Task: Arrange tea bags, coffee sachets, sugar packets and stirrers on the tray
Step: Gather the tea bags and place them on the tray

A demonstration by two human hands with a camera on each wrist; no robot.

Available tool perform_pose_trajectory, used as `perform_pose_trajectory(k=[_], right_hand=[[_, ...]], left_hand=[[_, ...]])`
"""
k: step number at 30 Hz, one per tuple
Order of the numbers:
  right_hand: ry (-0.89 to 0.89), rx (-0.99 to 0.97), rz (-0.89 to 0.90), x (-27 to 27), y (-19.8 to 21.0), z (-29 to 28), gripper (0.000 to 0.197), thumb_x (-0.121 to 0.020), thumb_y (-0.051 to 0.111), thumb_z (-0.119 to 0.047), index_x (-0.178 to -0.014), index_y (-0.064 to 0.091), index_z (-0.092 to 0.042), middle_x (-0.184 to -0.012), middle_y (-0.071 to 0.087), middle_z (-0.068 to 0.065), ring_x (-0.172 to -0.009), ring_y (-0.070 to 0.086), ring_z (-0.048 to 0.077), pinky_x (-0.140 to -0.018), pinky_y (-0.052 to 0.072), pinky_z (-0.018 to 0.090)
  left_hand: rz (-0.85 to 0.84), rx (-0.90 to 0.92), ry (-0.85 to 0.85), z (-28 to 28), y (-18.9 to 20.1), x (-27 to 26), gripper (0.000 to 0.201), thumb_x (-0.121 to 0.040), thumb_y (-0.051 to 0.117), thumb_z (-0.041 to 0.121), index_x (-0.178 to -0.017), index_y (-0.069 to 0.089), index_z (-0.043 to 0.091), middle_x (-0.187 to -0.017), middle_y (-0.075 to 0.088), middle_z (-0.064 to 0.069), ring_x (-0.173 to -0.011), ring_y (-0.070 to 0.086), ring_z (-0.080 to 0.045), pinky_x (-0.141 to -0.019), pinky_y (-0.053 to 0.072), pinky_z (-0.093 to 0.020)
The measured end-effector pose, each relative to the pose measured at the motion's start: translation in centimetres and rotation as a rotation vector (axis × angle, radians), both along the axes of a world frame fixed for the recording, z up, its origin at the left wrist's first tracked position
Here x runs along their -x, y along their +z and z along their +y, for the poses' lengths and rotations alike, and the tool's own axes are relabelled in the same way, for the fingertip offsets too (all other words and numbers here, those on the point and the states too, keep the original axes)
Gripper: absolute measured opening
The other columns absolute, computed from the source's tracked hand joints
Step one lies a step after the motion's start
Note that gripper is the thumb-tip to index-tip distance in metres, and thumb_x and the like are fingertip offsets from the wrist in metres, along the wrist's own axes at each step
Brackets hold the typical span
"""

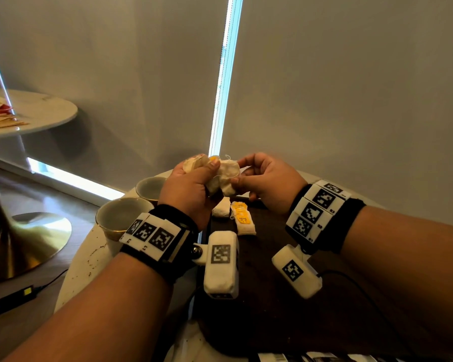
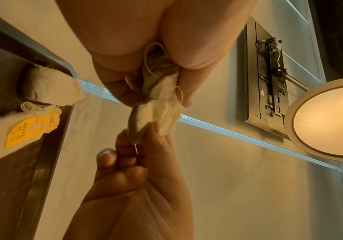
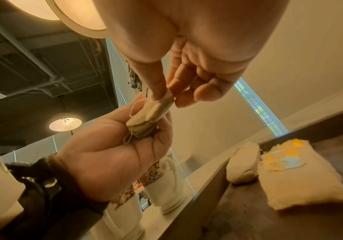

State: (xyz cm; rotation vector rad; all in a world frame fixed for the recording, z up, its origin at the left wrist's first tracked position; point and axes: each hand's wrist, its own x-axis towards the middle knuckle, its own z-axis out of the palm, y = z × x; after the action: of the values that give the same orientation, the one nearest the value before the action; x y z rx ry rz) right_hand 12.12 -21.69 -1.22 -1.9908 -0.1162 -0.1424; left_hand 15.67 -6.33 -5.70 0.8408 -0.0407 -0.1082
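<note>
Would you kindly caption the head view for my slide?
Both hands, left and right, hold bunched tea bags above the tray.

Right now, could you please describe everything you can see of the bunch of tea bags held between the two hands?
The bunch of tea bags is off-white, soft, crumpled paper or gauze pouches with thin loose strings and a yellow tag peeking out on top. It is held in the air above the dark tray. The left hand grips it in curled fingers, while the right hand pinches one bag at its near edge.

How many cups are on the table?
2. One cup sits just left of the left wrist, the other cup behind it, partly hidden by the left hand. More could be hidden.
</note>
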Motion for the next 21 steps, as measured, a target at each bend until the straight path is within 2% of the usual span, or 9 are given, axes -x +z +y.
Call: perform_pose_trajectory(k=[3, 6, 8, 10, 12, 16, 21], right_hand=[[0.013, -0.034, 0.008, 0.1, 0.0, -0.3, 0.023, -0.088, 0.072, -0.011, -0.106, 0.063, -0.021, -0.084, 0.075, 0.001, -0.068, 0.07, 0.008, -0.053, 0.049, 0.018], [-0.02, -0.006, 0.007, -0.2, -0.1, -0.6, 0.016, -0.089, 0.071, -0.013, -0.1, 0.066, -0.022, -0.083, 0.076, -0.003, -0.072, 0.071, 0.008, -0.056, 0.05, 0.021], [-0.055, -0.008, 0.008, -0.4, -0.2, -1.0, 0.011, -0.089, 0.07, -0.013, -0.095, 0.067, -0.021, -0.087, 0.076, 0.001, -0.077, 0.071, 0.013, -0.059, 0.052, 0.026], [-0.101, -0.034, 0.004, -0.6, -0.1, -1.3, 0.007, -0.09, 0.069, -0.013, -0.093, 0.068, -0.019, -0.092, 0.075, 0.008, -0.079, 0.07, 0.019, -0.061, 0.052, 0.03], [-0.147, -0.044, 0.01, -0.8, 0.0, -1.7, 0.004, -0.092, 0.068, -0.013, -0.092, 0.067, -0.017, -0.09, 0.074, 0.008, -0.076, 0.067, 0.018, -0.06, 0.05, 0.029], [-0.233, -0.046, 0.037, -1.4, 0.4, -2.3, 0.003, -0.093, 0.066, -0.013, -0.091, 0.065, -0.015, -0.085, 0.071, 0.006, -0.07, 0.063, 0.015, -0.058, 0.048, 0.028], [-0.31, 0.105, 0.08, -2.7, 0.1, -1.9, 0.006, -0.088, 0.071, -0.017, -0.086, 0.067, -0.02, -0.087, 0.07, 0.004, -0.071, 0.06, 0.014, -0.058, 0.047, 0.028]], left_hand=[[0.01, 0.01, 0.014, 0.0, 0.0, 0.0, 0.035, -0.092, 0.07, 0.011, -0.125, 0.058, 0.014, -0.119, 0.07, -0.017, -0.099, 0.074, -0.031, -0.071, 0.061, -0.04], [0.035, 0.035, 0.04, 0.0, 0.2, 0.1, 0.028, -0.093, 0.068, 0.009, -0.119, 0.059, 0.017, -0.114, 0.071, -0.014, -0.085, 0.074, -0.022, -0.065, 0.06, -0.032], [0.054, 0.059, 0.063, 0.0, 0.3, 0.1, 0.027, -0.094, 0.067, 0.009, -0.118, 0.058, 0.018, -0.112, 0.071, -0.011, -0.081, 0.075, -0.019, -0.065, 0.06, -0.03], [0.068, 0.07, 0.087, 0.1, 0.3, 0.0, 0.033, -0.095, 0.067, 0.009, -0.126, 0.057, 0.017, -0.111, 0.071, -0.012, -0.084, 0.076, -0.019, -0.063, 0.059, -0.029], [0.074, 0.066, 0.112, 0.3, 0.3, -0.1, 0.039, -0.094, 0.068, 0.011, -0.131, 0.056, 0.016, -0.11, 0.072, -0.012, -0.086, 0.077, -0.02, -0.062, 0.058, -0.028], [0.076, 0.07, 0.152, 0.4, 0.3, -0.2, 0.042, -0.094, 0.07, 0.013, -0.133, 0.055, 0.018, -0.111, 0.073, -0.012, -0.086, 0.077, -0.019, -0.061, 0.058, -0.028], [0.059, 0.11, 0.153, 0.5, 0.6, 0.1, 0.036, -0.095, 0.068, 0.01, -0.128, 0.057, 0.017, -0.104, 0.073, -0.01, -0.078, 0.076, -0.018, -0.063, 0.059, -0.028]])
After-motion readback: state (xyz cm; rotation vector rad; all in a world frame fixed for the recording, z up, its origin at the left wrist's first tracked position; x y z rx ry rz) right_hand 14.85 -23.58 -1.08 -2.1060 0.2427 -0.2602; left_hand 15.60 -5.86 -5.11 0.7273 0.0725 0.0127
